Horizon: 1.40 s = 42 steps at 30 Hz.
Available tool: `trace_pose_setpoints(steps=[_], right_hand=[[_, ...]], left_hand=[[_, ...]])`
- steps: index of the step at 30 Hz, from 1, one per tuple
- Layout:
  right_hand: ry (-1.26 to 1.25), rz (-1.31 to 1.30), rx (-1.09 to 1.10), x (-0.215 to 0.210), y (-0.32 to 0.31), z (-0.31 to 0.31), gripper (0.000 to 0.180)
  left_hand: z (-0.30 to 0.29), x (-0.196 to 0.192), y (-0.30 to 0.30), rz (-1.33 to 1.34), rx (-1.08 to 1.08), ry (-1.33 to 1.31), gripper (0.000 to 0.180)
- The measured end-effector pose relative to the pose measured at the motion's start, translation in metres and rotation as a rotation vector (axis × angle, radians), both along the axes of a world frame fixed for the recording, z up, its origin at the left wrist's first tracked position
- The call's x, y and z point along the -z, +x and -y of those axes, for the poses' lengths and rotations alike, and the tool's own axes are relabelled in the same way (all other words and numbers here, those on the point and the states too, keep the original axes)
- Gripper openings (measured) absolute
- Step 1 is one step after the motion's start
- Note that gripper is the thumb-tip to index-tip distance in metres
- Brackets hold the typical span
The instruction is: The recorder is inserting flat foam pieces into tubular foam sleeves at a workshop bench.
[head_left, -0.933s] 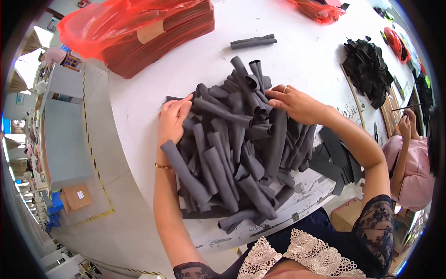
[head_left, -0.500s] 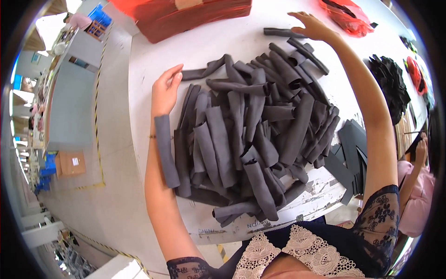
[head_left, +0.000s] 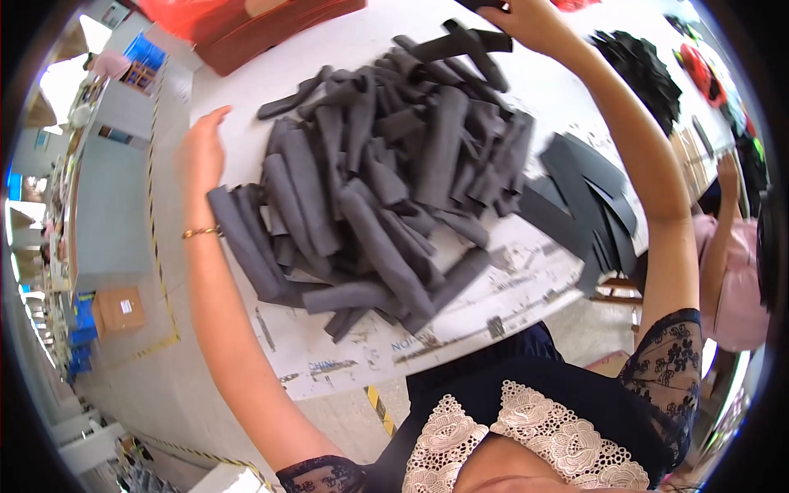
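Note:
A loose heap of dark grey fabric rolls [head_left: 444, 148] lies on the white table [head_left: 304, 337], the tubes pointing many ways. At the heap's left side is my left hand [head_left: 204, 152], slightly blurred, with its fingers stretched out and nothing in them; one roll [head_left: 246, 242] leans by its wrist. My right hand [head_left: 526, 23] reaches to the far side, its fingers closed on a dark grey fabric roll [head_left: 481, 3] cut off by the top edge. Just below that hand, two rolls [head_left: 472, 45] cross each other.
Flat dark grey pieces [head_left: 588, 193] lie stacked at the table's right. A dark red, plastic-covered box [head_left: 271, 37] stands at the far left. Black ruffled fabric [head_left: 637, 74] sits far right. Beside the table, a person in pink [head_left: 731, 271] is at work. A cardboard carton [head_left: 119, 312] stands on the floor.
The whole view has shifted, so the heap appears farther up and left. My left hand has drawn slightly away from the rolls. My right hand has closed on a roll at the far side.

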State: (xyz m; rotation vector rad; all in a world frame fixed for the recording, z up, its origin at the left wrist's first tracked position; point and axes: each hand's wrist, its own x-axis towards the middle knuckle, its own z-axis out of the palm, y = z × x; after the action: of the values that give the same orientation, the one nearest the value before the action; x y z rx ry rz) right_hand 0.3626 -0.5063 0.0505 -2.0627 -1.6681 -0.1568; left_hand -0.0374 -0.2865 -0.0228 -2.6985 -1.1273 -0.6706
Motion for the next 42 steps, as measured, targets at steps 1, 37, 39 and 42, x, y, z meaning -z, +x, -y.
trace_pose_setpoints(steps=[1, 37, 39, 42], right_hand=[[0.05, -0.072, -0.021, -0.009, -0.005, 0.025, 0.021], [-0.253, 0.447, -0.229, 0.142, -0.127, 0.272, 0.026], [-0.234, 0.483, -0.284, 0.146, -0.137, 0.283, 0.029], [-0.093, 0.236, -0.29, 0.15, -0.15, 0.308, 0.038]], left_hand=[[0.005, -0.008, -0.001, 0.025, -0.047, -0.027, 0.033], [0.375, 0.032, -0.023, 0.74, 0.149, -0.291, 0.01], [0.378, 0.05, -0.023, 1.286, 0.273, -1.189, 0.016], [0.397, 0.07, -0.001, 1.448, 0.29, -1.548, 0.025]])
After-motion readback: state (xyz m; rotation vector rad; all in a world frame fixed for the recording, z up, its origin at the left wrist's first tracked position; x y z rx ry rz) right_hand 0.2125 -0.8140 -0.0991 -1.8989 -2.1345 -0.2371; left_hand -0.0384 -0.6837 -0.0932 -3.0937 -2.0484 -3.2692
